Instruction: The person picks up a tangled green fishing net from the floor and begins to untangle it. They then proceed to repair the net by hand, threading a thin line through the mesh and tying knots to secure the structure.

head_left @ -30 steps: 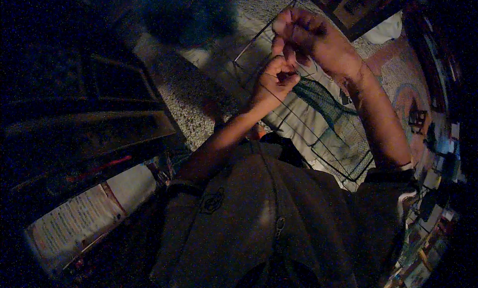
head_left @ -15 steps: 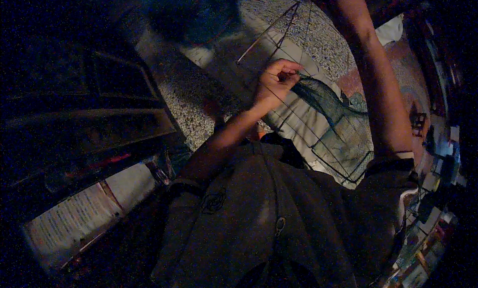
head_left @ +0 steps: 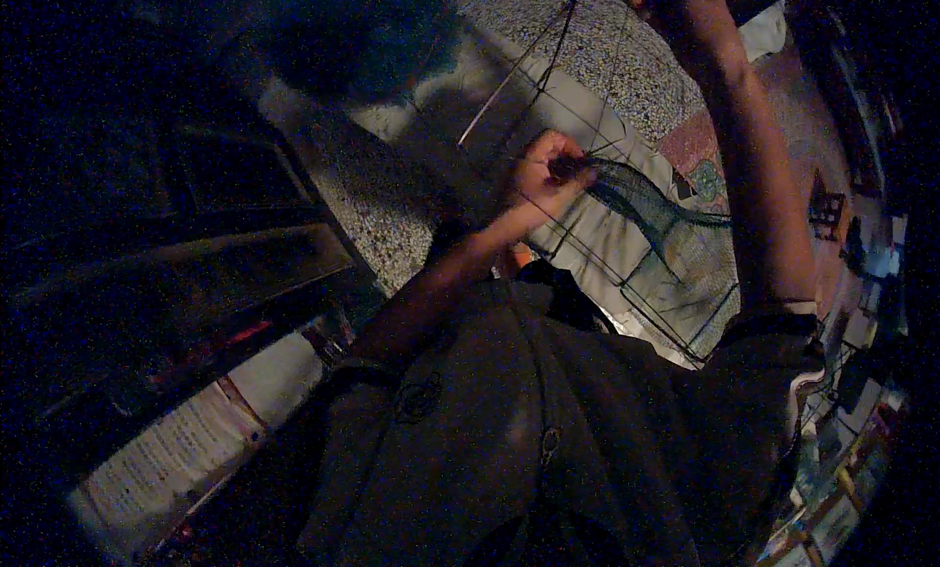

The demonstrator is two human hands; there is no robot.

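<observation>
My left hand [head_left: 550, 173] is closed, its fingers pinching the gathered end of a dark green mesh net [head_left: 641, 207]. The net hangs in a thin dark rod frame [head_left: 658, 309] that lies across my lap, over pale cloth. Part of the frame rises to a point beyond my left hand. My right hand [head_left: 690, 19] is raised at the top right, well away from the left, with its fingers bent together. What it grips is too dark to make out. A faint thin thread runs up from near my left fingers toward it.
Speckled flooring [head_left: 392, 239] shows beyond the pale cloth [head_left: 578, 107]. Dark wooden furniture [head_left: 196, 263] stands at the left, with a printed sheet [head_left: 176, 435] below it. A blurred dark teal shape [head_left: 382, 38] is at the top. Various small items crowd the right edge.
My right hand has shifted slightly, its fingers now more in view at the top. My left hand keeps its pinch on the net and sits slightly lower. The view has turned a little.
</observation>
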